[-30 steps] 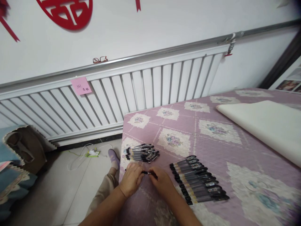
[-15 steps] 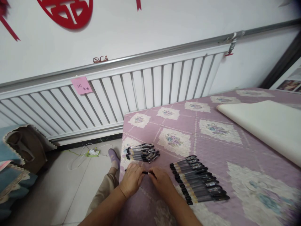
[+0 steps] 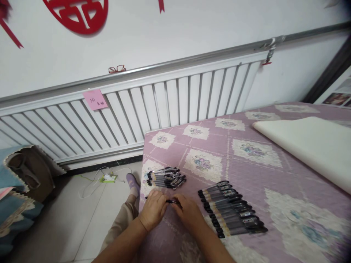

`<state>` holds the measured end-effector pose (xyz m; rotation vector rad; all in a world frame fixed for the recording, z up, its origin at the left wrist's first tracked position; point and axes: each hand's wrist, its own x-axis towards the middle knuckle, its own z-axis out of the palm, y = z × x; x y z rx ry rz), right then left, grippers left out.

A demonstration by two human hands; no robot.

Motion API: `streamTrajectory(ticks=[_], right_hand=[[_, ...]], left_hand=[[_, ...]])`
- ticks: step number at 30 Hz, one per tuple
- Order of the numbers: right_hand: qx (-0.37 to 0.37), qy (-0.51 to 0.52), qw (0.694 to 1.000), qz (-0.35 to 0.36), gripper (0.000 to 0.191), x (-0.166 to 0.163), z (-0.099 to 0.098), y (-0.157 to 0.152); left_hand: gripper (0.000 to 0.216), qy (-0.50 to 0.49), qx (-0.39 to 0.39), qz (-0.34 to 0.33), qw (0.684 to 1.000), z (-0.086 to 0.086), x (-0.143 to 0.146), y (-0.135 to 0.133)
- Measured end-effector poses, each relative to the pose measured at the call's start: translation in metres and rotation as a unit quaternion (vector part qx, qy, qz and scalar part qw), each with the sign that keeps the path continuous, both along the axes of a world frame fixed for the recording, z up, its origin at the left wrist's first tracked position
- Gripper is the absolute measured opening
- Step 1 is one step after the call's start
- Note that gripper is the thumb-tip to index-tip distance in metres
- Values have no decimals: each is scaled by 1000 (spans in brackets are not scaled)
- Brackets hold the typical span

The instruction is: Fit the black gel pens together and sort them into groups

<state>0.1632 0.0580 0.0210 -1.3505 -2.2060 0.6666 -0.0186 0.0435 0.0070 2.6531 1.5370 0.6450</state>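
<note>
My left hand (image 3: 153,210) and my right hand (image 3: 189,213) rest close together on the purple quilted bed cover (image 3: 246,171), both pinching one black pen (image 3: 172,201) between them. Just beyond my hands lies a loose pile of black pens (image 3: 166,178). To the right of my right hand a neat row of several black pens (image 3: 231,214) lies side by side.
A white radiator (image 3: 131,109) runs along the wall, with a pink note (image 3: 94,99) stuck on it and red glasses (image 3: 117,69) on top. A cream folded sheet (image 3: 309,146) lies at the right. My leg and purple sock (image 3: 132,182) hang over the floor beside the bed.
</note>
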Motion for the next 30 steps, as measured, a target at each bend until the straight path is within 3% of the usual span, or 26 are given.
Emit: streamTrajectory(ticks=[30], right_hand=[[2, -17, 1000, -1, 16, 0, 2, -1]], left_hand=[[11, 2, 0, 0, 1000, -4, -1, 1]])
